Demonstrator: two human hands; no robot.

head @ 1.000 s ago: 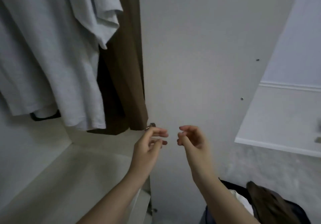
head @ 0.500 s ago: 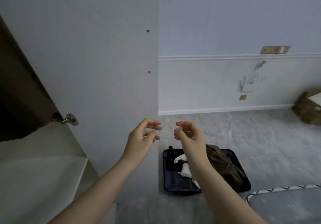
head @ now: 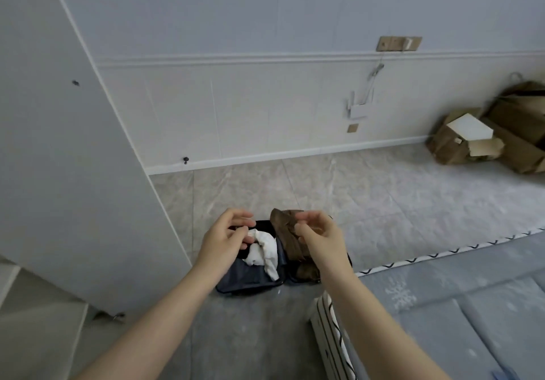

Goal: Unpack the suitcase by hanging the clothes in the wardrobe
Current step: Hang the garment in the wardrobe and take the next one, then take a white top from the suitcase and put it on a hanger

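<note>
A dark blue suitcase (head: 246, 276) lies open on the tiled floor in front of me. A crumpled white garment (head: 265, 251) lies in its left half and a brown garment (head: 287, 236) is heaped in its right half. My left hand (head: 225, 239) and my right hand (head: 317, 236) are raised in front of me, above the suitcase in the view, fingers loosely curled, holding nothing. The white wardrobe door (head: 59, 143) stands open at my left.
A mattress with a grey-blue cover and zigzag trim (head: 442, 306) lies at the lower right. Crushed cardboard boxes (head: 495, 134) are piled against the far right wall. The white panelled wall (head: 265, 99) runs behind the suitcase.
My view has swung right and down, from the wardrobe interior with hanging grey shirts to the floor and suitcase. Both hands stay raised and empty in front of me.
</note>
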